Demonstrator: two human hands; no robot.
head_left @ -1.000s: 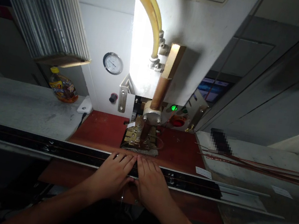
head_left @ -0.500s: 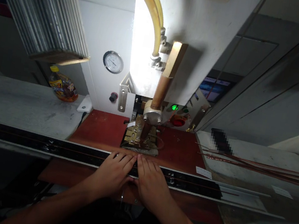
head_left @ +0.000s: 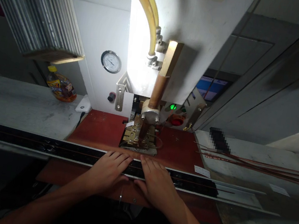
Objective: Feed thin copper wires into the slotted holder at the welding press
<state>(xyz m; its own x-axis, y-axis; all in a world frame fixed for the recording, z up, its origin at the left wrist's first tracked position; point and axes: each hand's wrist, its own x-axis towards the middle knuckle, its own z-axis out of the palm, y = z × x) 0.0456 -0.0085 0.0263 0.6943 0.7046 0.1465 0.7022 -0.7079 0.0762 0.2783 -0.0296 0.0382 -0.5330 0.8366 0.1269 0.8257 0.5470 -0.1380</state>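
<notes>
Head view: long channel point(head_left: 71, 152) lies left to right across the near edge of the red surface point(head_left: 178, 147), near side of the brass fixture point(head_left: 139, 135). Left hand point(head_left: 108, 170) and right hand point(head_left: 157, 182) lie over it, apart; each hand's fingers reach the far rim, thumb on the near side. Copper wires point(head_left: 261, 166) at right.

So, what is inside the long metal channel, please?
The channel holds a black strip with a thin reddish line along it. The left hand and right hand hide parts of it.
</notes>
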